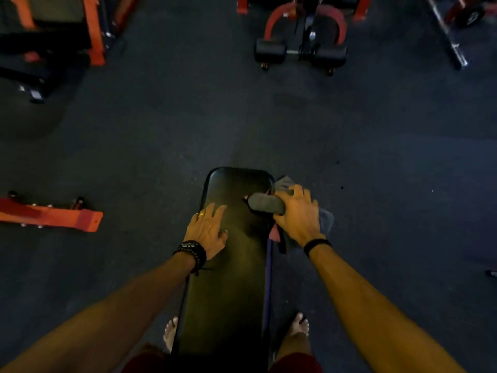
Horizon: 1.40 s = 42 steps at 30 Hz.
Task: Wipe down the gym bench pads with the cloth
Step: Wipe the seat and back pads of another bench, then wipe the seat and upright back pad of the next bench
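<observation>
A: Start at the far left. What's there?

B: An orange steel foot of some machine (51, 215) lies on the dark rubber floor (161, 125), well apart from the bench. Above it, in the top left corner, stands an orange-framed machine (53, 36) with black parts.

A: And moving in toward the middle?

B: The left hand (208, 230) lies flat on the black bench pad (228, 292), fingers straight and slightly spread, near the pad's left edge. It holds nothing. There's a ring on one finger and a stack of dark bracelets (191, 251) at the wrist.

A: The pad itself?

B: Long and narrow, running straight away from the person, its rounded far end toward the middle of the view. The person stands astride it, one bare foot (170, 333) showing on each side.

A: Where's the cloth?

B: At the pad's right edge, near the far end. The right hand (298, 214) grips the grey cloth (265, 203), fingers curled over a rolled part that rests on the pad, while loose folds hang past the edge on either side of the hand. A black band (316, 244) circles that wrist.

A: Anything further right?

B: Top centre-right, a red and black machine with roller pads (301, 49); beyond it, a chrome bar (446, 33) in the corner.
</observation>
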Motion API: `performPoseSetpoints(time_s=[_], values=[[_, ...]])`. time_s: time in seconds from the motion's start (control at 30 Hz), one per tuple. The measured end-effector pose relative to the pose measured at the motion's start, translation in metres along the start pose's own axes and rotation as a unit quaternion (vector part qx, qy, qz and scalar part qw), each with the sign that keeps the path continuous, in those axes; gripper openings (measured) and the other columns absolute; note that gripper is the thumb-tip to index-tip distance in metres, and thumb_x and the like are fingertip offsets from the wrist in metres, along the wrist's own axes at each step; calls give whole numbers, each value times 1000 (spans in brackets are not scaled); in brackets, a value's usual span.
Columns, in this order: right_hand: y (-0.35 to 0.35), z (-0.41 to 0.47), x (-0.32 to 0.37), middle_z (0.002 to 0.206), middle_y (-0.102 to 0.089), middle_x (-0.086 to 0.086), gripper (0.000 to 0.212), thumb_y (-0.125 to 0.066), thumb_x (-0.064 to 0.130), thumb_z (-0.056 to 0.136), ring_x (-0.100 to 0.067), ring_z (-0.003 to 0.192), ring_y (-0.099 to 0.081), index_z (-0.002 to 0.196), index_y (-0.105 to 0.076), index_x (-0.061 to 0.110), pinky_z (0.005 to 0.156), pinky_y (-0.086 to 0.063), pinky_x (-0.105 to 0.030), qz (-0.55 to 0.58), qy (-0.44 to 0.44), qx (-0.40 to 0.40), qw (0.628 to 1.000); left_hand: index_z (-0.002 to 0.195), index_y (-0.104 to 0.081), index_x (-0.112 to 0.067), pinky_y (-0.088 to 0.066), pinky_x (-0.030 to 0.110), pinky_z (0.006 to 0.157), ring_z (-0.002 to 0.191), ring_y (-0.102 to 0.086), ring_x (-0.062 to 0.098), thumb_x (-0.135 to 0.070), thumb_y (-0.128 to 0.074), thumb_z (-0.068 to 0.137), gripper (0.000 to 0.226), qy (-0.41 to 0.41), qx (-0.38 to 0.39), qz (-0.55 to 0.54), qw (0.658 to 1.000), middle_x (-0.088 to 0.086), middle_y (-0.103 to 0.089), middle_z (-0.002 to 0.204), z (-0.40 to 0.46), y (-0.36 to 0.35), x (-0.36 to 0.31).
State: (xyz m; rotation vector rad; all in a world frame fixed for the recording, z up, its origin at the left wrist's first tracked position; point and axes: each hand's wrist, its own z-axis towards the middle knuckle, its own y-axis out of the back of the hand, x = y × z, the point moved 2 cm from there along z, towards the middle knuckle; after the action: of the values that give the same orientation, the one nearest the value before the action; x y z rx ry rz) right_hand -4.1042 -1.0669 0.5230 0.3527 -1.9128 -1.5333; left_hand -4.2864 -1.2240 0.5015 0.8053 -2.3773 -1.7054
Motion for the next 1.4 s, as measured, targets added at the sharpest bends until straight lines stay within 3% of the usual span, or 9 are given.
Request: performPoseSetpoints(time_s=[0.13, 0.33, 0.7, 1.0, 1.2, 1.3, 1.4], values=[[58, 49, 17, 131, -44, -9, 50, -68, 37, 83, -36, 119, -43, 131, -58, 25, 96, -42, -56, 37, 1, -54, 998, 150, -26, -14, -35, 46, 111, 129, -46, 34, -36, -58, 90, 72, 19, -89, -16, 996, 11, -32, 151, 26, 65, -4], [94, 133, 116, 128, -47, -8, 51, -71, 37, 81, -33, 116, -46, 130, -60, 25, 91, -44, -50, 83, 123, -89, 985, 150, -29, -13, -28, 47, 115, 138, -36, 33, -39, -59, 90, 71, 67, -192, -43, 978, 14, -31, 154, 48, 127, 60], [79, 312, 404, 124, -50, -9, 54, -71, 41, 78, -33, 113, -49, 129, -61, 23, 91, -47, -50, 65, 248, -29, 966, 150, -30, -12, -29, 50, 116, 139, -35, 35, -47, -61, 86, 79, 143, -222, -104, 959, 15, -31, 154, 122, 255, 326], [71, 387, 576, 125, -49, -6, 54, -72, 41, 79, -31, 114, -50, 130, -59, 26, 91, -48, -49, 54, 336, 3, 940, 148, -31, -16, -27, 50, 115, 139, -35, 34, -53, -52, 81, 79, 238, -272, -129, 924, 12, -31, 154, 95, 345, 463], [49, 427, 677, 124, -49, -5, 55, -74, 42, 79, -30, 114, -50, 130, -60, 27, 92, -48, -48, 68, 414, 30, 907, 150, -30, -16, -22, 50, 117, 142, -30, 34, -57, -41, 77, 84, 338, -308, -140, 878, 14, -27, 157, 70, 364, 541], [34, 449, 734, 122, -50, -2, 53, -74, 43, 78, -28, 113, -51, 128, -61, 29, 91, -48, -48, 77, 476, 53, 874, 149, -32, -15, -24, 51, 116, 142, -32, 34, -56, -47, 81, 81, 394, -327, -136, 848, 15, -28, 156, 59, 373, 582], [17, 476, 798, 121, -51, -2, 50, -75, 42, 78, -27, 110, -52, 124, -63, 28, 88, -50, -47, 94, 547, 76, 828, 147, -35, -16, -24, 49, 117, 141, -34, 33, -49, -59, 85, 75, 463, -363, -138, 797, 14, -30, 155, 46, 384, 625]])
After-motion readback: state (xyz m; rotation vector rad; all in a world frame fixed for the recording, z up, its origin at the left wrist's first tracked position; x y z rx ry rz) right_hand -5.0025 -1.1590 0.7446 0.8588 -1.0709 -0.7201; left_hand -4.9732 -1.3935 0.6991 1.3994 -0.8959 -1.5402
